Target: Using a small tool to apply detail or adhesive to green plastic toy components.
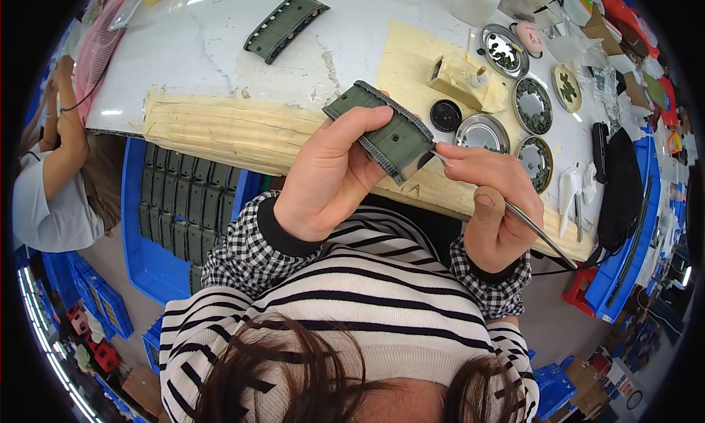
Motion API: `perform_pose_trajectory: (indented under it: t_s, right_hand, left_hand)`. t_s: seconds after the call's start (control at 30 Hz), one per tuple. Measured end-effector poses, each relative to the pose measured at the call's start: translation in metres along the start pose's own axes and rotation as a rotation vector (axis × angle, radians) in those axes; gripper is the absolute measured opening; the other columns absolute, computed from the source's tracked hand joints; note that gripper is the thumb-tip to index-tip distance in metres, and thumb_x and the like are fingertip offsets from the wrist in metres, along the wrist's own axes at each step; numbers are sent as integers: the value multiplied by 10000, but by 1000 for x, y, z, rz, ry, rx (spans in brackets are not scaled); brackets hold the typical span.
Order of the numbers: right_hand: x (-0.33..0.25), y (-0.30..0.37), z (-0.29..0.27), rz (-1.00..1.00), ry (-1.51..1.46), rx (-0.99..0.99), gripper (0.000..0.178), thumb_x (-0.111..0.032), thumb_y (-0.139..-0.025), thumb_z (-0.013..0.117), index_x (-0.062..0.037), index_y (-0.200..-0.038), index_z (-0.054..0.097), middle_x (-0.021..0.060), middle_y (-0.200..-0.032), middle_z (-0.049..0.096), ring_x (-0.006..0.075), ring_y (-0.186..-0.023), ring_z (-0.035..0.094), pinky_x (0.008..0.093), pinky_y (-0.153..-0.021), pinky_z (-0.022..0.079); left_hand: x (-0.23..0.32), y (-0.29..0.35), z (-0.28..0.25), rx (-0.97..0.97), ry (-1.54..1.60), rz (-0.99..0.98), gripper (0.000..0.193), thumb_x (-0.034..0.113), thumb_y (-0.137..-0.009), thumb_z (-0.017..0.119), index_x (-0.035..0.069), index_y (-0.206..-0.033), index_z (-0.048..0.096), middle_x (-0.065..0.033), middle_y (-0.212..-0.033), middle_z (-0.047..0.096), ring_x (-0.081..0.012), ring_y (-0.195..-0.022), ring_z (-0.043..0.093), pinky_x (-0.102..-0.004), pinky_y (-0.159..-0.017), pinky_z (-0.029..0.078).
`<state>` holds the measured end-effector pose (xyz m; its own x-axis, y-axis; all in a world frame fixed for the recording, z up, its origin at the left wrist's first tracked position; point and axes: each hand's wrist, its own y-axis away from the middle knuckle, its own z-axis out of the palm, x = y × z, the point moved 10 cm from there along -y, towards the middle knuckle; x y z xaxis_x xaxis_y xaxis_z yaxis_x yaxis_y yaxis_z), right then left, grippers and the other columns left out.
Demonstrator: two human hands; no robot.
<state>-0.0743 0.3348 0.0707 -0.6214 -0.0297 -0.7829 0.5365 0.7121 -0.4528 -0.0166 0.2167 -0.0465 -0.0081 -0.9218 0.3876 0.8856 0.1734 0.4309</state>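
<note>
My left hand (330, 173) is closed round a green model tank part (393, 138) with ridged, track-like edges and a small round hole in its flat face. Its thumb presses on the top edge. In my right hand (496, 199) is a pair of metal tweezers (540, 234), gripped between thumb and fingers. The tweezers' tip meets or almost touches the part's right edge; anything tiny at the tip is too small to make out. A second green tank part (286, 28) lies apart on the white table, farther off to the left.
Round dishes of small green pieces (532, 106) stand at the right, beside a metal dish (482, 134), a black cap (446, 115) and a cream block (466, 81). Tape covers the table edge (213, 125). A blue crate (158, 272) of green parts sits lower left. Another person (62, 173) is far left.
</note>
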Motion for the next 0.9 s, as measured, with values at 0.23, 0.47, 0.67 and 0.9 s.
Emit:
perform_pose_trajectory:
  t_s: [0.23, 0.47, 0.67, 0.9]
  right_hand:
    - [-4, -2, 0, -46, 46, -10, 134, 2, -838, 620, 38, -958, 667, 173, -954, 693, 255, -847, 669, 302, -744, 534]
    - [-5, -1, 2, -38, 76, -10, 138, -12, -828, 650, 39, -955, 668, 175, -953, 693, 264, -860, 679, 313, -746, 544]
    - [-7, 2, 4, -83, 90, -9, 159, 27, -821, 631, 35, -978, 655, 184, -988, 682, 277, -892, 679, 328, -775, 545]
    - [-5, 6, 4, -82, 96, 76, 322, -244, -998, 469, 26, -948, 636, 204, -914, 690, 299, -866, 678, 348, -782, 520]
  left_hand:
    - [1, 0, -3, 45, -38, 10, 284, 114, -917, 563, 27, -1182, 510, -180, -1111, 620, -234, -1010, 637, -364, -881, 543]
    - [1, 1, -1, 32, -35, 17, 284, 108, -909, 574, 29, -1174, 508, -154, -1099, 615, -227, -1046, 622, -357, -873, 547]
    - [-1, -1, 0, 1, -9, 22, 290, 111, -909, 574, 34, -1180, 503, -155, -1104, 616, -225, -1037, 623, -354, -868, 545]
    - [-1, -1, 1, -20, 8, 9, 301, 116, -907, 575, 47, -1190, 502, -165, -1103, 622, -224, -997, 637, -354, -860, 546]
